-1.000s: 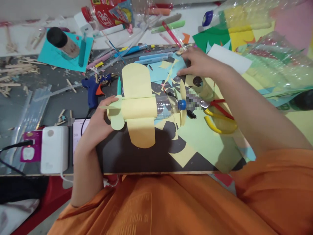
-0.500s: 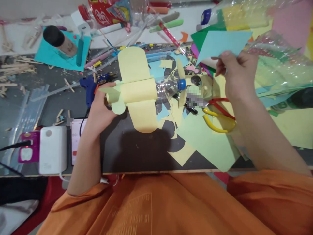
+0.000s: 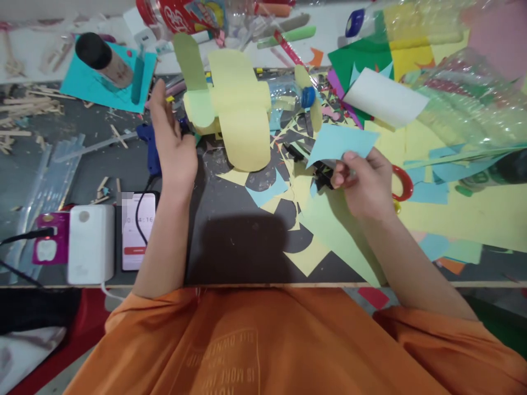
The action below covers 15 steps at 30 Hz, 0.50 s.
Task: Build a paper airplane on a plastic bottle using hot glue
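A bottle plane (image 3: 242, 107) made of a clear plastic bottle with a blue cap, yellow paper wings and a pale green tail lies on the dark table (image 3: 230, 247). My left hand (image 3: 173, 145) is beside its tail with the fingers stretched upward and nothing gripped. My right hand (image 3: 366, 184) pinches a light blue piece of paper (image 3: 341, 141) by its lower edge, above the heap of paper scraps.
Red-and-yellow scissors (image 3: 402, 184) lie partly under my right hand. A blue glue gun (image 3: 150, 144) sits left of the plane. A phone (image 3: 138, 230) and white charger (image 3: 90, 244) lie near the front left edge. Coloured sheets (image 3: 453, 214), markers and plastic bottles crowd the back and right.
The plane has moved away from me to the back of the table, and my left hand has opened off its tail. My right hand brought the blue paper down and nearer.
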### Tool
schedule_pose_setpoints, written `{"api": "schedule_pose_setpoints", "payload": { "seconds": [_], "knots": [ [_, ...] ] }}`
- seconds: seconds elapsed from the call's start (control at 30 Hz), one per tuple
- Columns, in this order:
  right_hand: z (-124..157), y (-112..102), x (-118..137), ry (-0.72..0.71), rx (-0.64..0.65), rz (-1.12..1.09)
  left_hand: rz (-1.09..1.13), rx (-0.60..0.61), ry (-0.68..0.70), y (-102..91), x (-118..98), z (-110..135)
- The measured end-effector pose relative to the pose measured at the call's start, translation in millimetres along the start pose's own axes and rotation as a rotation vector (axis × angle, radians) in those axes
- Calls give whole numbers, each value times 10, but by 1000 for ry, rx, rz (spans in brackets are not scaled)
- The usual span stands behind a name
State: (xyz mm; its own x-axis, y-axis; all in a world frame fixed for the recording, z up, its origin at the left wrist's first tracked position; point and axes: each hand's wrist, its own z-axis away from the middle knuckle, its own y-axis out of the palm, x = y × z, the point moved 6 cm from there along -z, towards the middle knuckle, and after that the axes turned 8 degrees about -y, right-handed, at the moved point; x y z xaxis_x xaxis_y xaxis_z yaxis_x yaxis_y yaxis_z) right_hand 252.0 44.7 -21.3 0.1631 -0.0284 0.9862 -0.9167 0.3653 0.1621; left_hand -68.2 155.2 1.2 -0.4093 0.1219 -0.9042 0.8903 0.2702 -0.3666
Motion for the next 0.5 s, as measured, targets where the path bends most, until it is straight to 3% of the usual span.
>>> {"api": "schedule_pose_setpoints", "payload": {
  "seconds": [0.1, 0.17, 0.23, 0.3, 0.37, 0.43, 0.5],
  "knots": [
    [57, 154, -7, 43, 72, -23, -77, -136, 235, -75, -381, 373],
    [108, 276, 11, 56, 119, -48, 43, -87, 314, -2, -578, 657],
    [172, 411, 24, 67, 182, -77, 212, 104, 167, 193, -602, 848],
    [240, 537, 0, 100, 246, -102, 345, 428, -89, 501, -523, 1004],
    [303, 640, -71, 161, 321, -115, 397, 625, -337, 713, -409, 1121],
    [344, 698, -146, 209, 383, -118, 421, 691, -507, 799, -313, 1164],
    [347, 691, -182, 209, 390, -105, 449, 676, -591, 800, -254, 1151]
  ]
}}
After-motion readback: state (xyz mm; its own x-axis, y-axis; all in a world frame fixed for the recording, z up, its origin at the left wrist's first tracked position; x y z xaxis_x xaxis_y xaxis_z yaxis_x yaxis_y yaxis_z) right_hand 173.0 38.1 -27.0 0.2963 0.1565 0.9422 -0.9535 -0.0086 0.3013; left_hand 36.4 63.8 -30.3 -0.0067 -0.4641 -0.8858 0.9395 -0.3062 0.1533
